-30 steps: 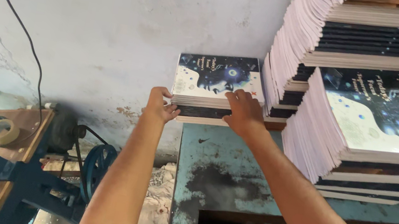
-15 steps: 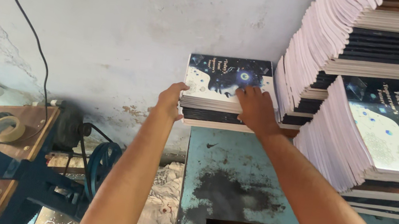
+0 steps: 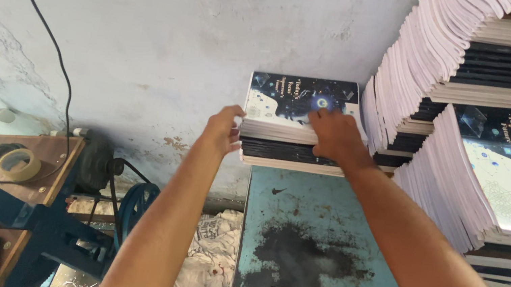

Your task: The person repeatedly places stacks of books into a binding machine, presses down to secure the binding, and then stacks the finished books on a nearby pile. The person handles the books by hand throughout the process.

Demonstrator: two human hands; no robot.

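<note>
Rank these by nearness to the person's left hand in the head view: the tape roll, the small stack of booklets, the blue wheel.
1. Small stack of booklets, touching the left hand, on its right.
2. Blue wheel, below it.
3. Tape roll, far left on the wooden bench.

Both arms are bare from the near edge of the view up to the wrists, with no sleeve visible. The left hand [image 3: 224, 133] and the right hand [image 3: 337, 136] wear no gloves, rings or watch.
</note>
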